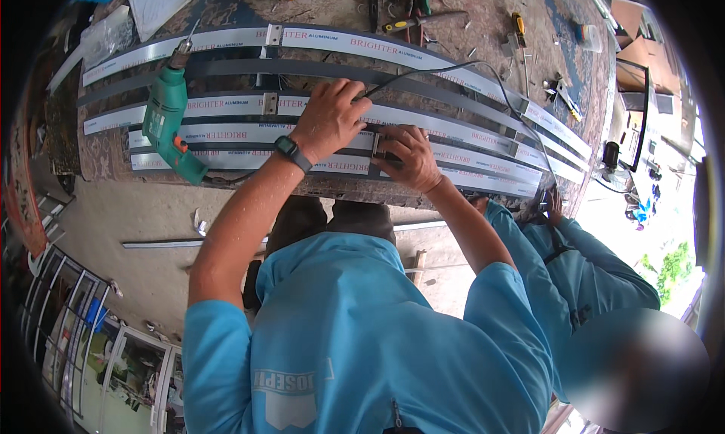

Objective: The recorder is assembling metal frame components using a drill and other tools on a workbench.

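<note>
Hands over metal strips (445,130) on desk (472,35).
Right hand (411,158): grip narrow, holding small bracket (375,145) on lower strips. Left hand (330,117): curled over middle strips, grip can't tell. Green drill (165,109) left.

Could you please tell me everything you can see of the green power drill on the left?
The green, plastic-looking power drill lies on its side across long metal strips faced with white printed film, left of the person's left hand. Its dark metallic chuck holds a thin bit that points away from the person. The handle bends toward the near table edge, with an orange part, apparently the trigger, on it. A dark cord seems to leave its end. No hand touches it.
</note>
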The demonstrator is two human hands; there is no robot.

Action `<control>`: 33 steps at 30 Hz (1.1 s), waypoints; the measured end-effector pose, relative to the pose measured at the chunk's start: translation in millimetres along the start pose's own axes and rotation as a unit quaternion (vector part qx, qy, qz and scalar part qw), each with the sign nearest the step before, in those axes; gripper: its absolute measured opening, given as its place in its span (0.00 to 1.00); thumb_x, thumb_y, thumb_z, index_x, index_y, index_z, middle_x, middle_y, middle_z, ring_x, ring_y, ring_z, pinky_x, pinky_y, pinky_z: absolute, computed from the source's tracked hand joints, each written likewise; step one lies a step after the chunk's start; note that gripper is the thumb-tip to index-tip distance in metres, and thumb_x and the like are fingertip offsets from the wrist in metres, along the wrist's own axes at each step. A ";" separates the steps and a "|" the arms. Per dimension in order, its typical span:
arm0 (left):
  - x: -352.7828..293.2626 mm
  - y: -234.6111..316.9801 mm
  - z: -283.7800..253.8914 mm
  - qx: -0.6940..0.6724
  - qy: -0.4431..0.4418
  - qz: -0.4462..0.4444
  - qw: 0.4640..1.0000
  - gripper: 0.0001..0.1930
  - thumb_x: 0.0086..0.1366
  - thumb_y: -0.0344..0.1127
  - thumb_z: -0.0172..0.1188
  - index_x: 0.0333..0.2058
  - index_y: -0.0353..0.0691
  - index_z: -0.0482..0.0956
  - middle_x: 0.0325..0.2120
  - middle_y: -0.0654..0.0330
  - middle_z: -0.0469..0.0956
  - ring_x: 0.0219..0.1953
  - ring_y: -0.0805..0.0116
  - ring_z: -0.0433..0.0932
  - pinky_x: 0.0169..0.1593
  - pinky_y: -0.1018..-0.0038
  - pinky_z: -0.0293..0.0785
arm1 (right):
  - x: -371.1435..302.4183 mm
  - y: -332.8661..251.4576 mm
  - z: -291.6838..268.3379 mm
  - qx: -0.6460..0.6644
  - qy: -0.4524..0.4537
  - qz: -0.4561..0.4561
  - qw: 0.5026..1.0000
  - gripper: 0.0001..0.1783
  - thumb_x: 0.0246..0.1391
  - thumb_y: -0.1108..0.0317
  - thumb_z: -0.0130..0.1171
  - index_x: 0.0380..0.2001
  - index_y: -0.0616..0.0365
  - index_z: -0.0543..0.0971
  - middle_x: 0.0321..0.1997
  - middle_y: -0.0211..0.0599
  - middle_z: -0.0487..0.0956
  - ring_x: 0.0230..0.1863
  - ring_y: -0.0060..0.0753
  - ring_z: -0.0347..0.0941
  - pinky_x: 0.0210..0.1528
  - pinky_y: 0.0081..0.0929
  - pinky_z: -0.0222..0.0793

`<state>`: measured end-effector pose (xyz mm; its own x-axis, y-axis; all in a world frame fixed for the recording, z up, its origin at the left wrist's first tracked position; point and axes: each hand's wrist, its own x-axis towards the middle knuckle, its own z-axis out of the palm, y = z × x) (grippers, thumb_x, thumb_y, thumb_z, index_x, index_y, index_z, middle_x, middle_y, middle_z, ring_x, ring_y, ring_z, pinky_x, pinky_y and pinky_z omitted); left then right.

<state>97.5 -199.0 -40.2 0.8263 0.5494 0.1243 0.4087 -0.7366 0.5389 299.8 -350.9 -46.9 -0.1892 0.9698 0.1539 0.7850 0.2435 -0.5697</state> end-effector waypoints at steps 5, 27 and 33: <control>14.3 -12.3 2.7 0.014 -0.075 0.067 0.995 0.21 0.56 0.37 0.73 0.49 0.45 0.81 0.54 0.59 0.74 0.58 0.58 0.72 0.58 0.57 0.68 | -5.8 1.2 1.2 -0.005 -0.006 0.004 1.000 0.19 0.44 0.60 0.77 0.39 0.49 0.82 0.56 0.32 0.80 0.54 0.45 0.74 0.55 0.47 0.67; -58.3 26.6 6.5 -0.138 0.036 -0.056 0.988 0.17 0.52 0.31 0.75 0.41 0.40 0.81 0.51 0.58 0.76 0.56 0.53 0.72 0.61 0.57 0.69 | -1.4 5.4 2.0 0.037 -0.014 0.005 0.999 0.19 0.43 0.59 0.78 0.39 0.46 0.83 0.56 0.31 0.80 0.55 0.43 0.73 0.53 0.44 0.67; -59.5 23.3 6.5 -0.142 0.023 -0.052 0.988 0.18 0.53 0.31 0.74 0.42 0.39 0.81 0.52 0.57 0.76 0.57 0.51 0.72 0.62 0.56 0.69 | -2.0 6.3 2.3 0.044 -0.014 0.006 0.999 0.19 0.43 0.59 0.77 0.40 0.46 0.83 0.56 0.31 0.80 0.55 0.43 0.73 0.54 0.45 0.66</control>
<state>60.4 -251.5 -40.5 0.7646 0.6381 0.0911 0.3589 -0.5388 0.7622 303.7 -351.3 -52.7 -0.1981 0.9721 0.1253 0.7330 0.2318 -0.6395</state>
